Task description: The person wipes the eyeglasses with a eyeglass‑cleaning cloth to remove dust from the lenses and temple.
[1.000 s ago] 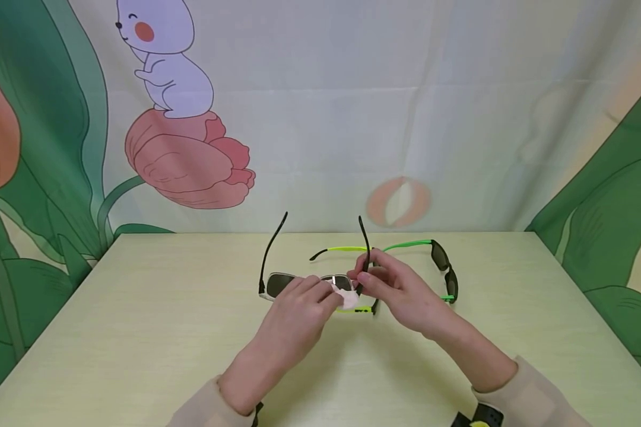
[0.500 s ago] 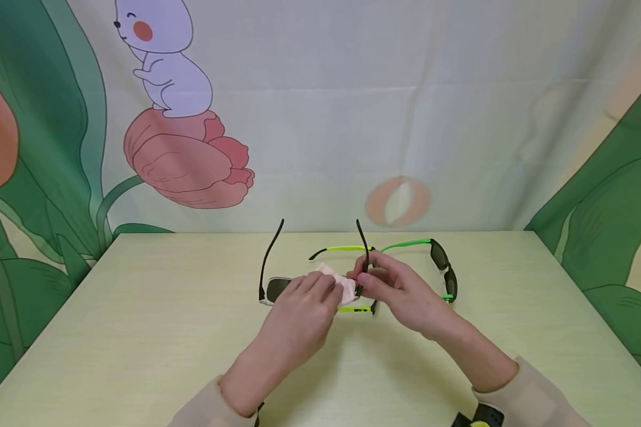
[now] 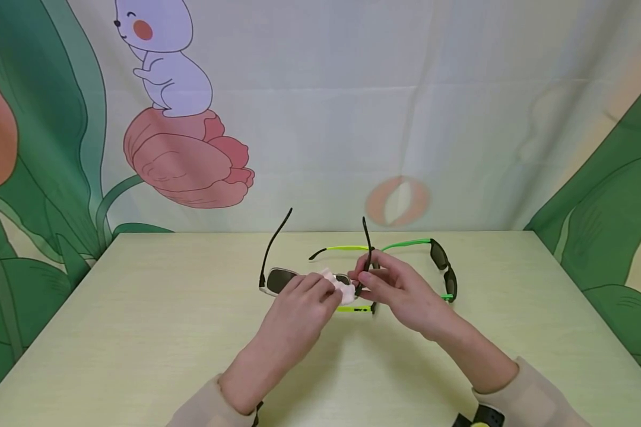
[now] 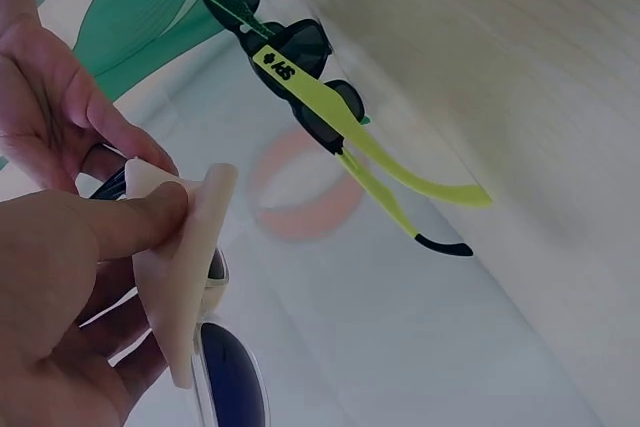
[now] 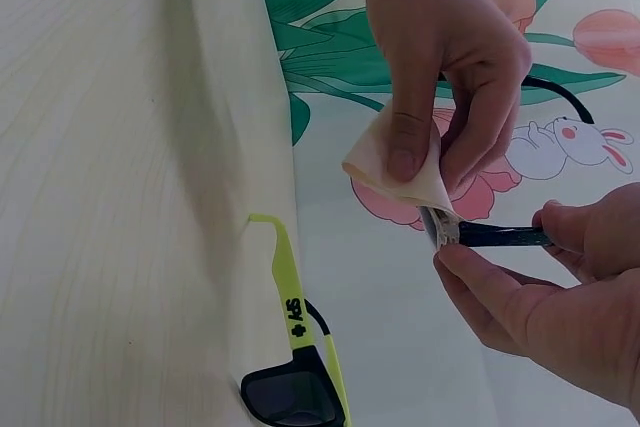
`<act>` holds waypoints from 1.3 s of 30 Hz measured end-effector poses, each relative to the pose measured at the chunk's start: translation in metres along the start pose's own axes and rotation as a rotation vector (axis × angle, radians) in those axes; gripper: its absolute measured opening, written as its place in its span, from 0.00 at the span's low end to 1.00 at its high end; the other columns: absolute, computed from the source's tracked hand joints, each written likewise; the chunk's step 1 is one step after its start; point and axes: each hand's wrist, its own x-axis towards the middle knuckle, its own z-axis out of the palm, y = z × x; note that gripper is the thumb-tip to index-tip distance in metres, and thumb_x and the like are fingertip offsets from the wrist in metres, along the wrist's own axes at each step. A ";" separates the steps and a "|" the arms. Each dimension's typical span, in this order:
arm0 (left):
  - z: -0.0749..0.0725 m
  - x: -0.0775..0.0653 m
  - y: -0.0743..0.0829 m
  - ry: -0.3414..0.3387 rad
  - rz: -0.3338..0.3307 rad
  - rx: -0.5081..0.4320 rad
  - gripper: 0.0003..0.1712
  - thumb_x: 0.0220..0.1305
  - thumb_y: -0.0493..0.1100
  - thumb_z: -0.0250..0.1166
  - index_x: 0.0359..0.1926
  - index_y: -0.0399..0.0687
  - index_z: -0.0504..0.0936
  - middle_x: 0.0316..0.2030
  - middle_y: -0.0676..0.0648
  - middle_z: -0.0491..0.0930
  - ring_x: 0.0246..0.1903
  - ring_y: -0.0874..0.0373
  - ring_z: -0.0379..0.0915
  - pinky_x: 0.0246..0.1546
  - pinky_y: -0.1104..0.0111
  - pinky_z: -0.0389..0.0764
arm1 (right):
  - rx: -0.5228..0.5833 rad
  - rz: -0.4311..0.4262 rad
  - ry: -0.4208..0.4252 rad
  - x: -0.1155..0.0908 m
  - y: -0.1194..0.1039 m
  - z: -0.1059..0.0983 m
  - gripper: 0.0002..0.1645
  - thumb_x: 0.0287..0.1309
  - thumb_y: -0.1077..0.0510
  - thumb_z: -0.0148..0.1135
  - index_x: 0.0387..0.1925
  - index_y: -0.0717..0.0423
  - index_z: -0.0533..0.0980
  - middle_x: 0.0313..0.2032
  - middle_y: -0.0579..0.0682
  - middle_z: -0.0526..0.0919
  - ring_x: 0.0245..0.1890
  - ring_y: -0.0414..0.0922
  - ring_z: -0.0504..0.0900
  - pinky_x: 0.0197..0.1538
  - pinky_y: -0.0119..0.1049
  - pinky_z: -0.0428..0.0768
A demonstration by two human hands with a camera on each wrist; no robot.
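White-framed sunglasses [image 3: 281, 280] with dark lenses and black temples are held up above the table, temples pointing away from me. My right hand [image 3: 406, 293] pinches them at the right hinge and temple. A pale pink cloth [image 4: 178, 277] is folded over the right lens, and my left hand [image 3: 301, 311] pinches cloth and lens between thumb and fingers. In the right wrist view the left thumb presses the cloth [image 5: 400, 167] near the frame's end. The left hand hides the bridge in the head view.
Yellow-green sunglasses [image 4: 320, 97] lie on the table [image 3: 139, 332] just behind the held pair, partly covered by the hands in the head view. Green sunglasses [image 3: 444, 270] with dark lenses lie to their right. A printed curtain [image 3: 310, 118] hangs behind the table's far edge.
The cloth slid up over the right lens half a second ago and is lower again now. The held sunglasses tilted down, then back up slightly. The right hand keeps its grip.
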 end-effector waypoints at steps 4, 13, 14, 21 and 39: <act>0.000 0.000 -0.001 0.030 0.002 -0.021 0.10 0.53 0.29 0.77 0.36 0.45 0.88 0.35 0.48 0.83 0.40 0.52 0.76 0.42 0.64 0.78 | -0.002 0.007 0.001 0.000 -0.001 0.001 0.09 0.77 0.62 0.54 0.50 0.65 0.71 0.55 0.66 0.77 0.58 0.59 0.79 0.61 0.45 0.80; 0.003 -0.001 -0.002 0.062 0.002 -0.047 0.12 0.51 0.26 0.76 0.33 0.44 0.85 0.34 0.48 0.82 0.38 0.51 0.77 0.39 0.64 0.78 | -0.058 -0.001 -0.003 0.000 0.000 0.002 0.06 0.77 0.62 0.54 0.48 0.63 0.73 0.53 0.63 0.80 0.53 0.57 0.81 0.60 0.45 0.80; 0.003 -0.001 -0.001 0.059 0.001 -0.050 0.12 0.51 0.26 0.75 0.34 0.43 0.86 0.35 0.48 0.83 0.40 0.51 0.78 0.40 0.63 0.78 | -0.062 -0.001 -0.003 0.000 0.000 0.001 0.06 0.77 0.62 0.54 0.48 0.62 0.73 0.54 0.64 0.80 0.54 0.57 0.81 0.60 0.45 0.80; 0.009 -0.002 0.001 0.001 -0.003 -0.050 0.16 0.55 0.28 0.75 0.44 0.43 0.83 0.44 0.47 0.82 0.49 0.50 0.77 0.49 0.61 0.80 | -0.091 0.010 -0.002 0.000 0.001 0.000 0.06 0.77 0.62 0.54 0.49 0.61 0.72 0.55 0.63 0.79 0.54 0.56 0.82 0.61 0.45 0.80; 0.008 -0.004 -0.002 0.129 0.005 -0.100 0.12 0.52 0.25 0.75 0.36 0.40 0.86 0.36 0.46 0.82 0.40 0.52 0.79 0.39 0.65 0.83 | -0.078 0.068 0.085 0.000 0.001 -0.005 0.07 0.76 0.64 0.56 0.50 0.64 0.74 0.50 0.64 0.81 0.55 0.57 0.83 0.58 0.41 0.81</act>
